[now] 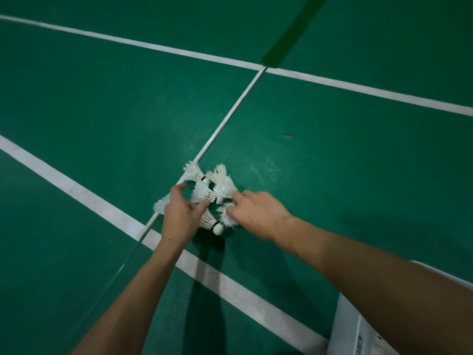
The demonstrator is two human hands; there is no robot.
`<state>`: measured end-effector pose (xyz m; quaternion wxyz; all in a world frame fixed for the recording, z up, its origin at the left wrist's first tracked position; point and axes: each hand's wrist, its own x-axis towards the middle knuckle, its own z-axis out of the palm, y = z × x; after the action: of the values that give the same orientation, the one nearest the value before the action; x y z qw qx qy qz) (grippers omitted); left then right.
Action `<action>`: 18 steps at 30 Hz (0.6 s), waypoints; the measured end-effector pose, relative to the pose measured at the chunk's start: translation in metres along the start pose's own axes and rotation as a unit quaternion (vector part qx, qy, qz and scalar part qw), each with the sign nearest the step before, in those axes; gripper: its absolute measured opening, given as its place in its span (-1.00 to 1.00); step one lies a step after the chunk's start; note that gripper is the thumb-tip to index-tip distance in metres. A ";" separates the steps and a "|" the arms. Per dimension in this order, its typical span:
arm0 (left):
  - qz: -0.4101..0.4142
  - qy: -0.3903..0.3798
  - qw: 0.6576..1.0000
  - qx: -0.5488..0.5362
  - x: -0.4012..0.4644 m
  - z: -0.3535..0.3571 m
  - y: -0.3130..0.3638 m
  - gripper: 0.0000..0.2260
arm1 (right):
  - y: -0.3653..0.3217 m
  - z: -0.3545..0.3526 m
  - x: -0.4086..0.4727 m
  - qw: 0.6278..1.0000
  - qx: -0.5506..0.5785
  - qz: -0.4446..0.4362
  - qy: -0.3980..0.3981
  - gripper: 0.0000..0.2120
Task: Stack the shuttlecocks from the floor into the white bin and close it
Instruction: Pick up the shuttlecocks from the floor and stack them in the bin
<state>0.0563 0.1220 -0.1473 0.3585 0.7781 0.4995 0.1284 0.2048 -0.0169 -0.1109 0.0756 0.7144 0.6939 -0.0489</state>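
Several white feather shuttlecocks (210,187) lie in a loose pile on the green court floor, near where two white lines meet. My left hand (180,216) reaches over the pile's left side, fingers curled around a shuttlecock (208,221) whose cork points toward me. At the pile's right side, my right hand (258,216) pinches the feathers of another shuttlecock (226,216). The white bin (358,331) shows at the bottom right corner, partly hidden by my right forearm.
Green court flooring (102,111) spreads all around, crossed by white lines (76,187). A dark green tape strip (294,29) runs at the top. A small dark mark (288,135) lies on the floor beyond the pile.
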 end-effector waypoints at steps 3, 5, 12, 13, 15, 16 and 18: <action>-0.034 -0.008 0.999 0.016 0.015 0.002 0.005 -0.55 | 0.005 -0.002 -0.010 0.998 0.034 0.043 0.019 -0.80; -0.026 -0.002 0.999 0.044 0.010 -0.005 0.009 -0.73 | 0.006 -0.008 -0.021 0.994 0.072 0.072 0.035 -0.84; 0.152 0.032 0.987 0.052 -0.075 -0.049 0.040 -0.83 | 0.007 -0.052 -0.093 0.968 0.183 0.128 0.118 -0.78; 0.182 0.026 0.982 0.038 -0.089 -0.054 0.048 -0.84 | 0.005 -0.059 -0.106 0.964 0.179 0.139 0.139 -0.76; 0.238 0.011 0.971 0.000 -0.119 -0.062 0.067 -0.84 | -0.002 -0.072 -0.138 0.959 0.166 0.158 0.167 -0.72; 0.261 0.000 0.965 -0.020 -0.135 -0.065 0.077 -0.85 | -0.007 -0.080 -0.158 0.957 0.164 0.167 0.169 -0.71; 0.297 -0.035 0.952 -0.057 -0.166 -0.067 0.099 -0.87 | -0.018 -0.093 -0.201 0.953 0.169 0.191 0.164 -0.70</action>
<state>0.0089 -0.0177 -0.0055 0.3650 0.8737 0.2245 0.2304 0.1774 -0.1981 0.0152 -0.1532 0.8338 0.5293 -0.0327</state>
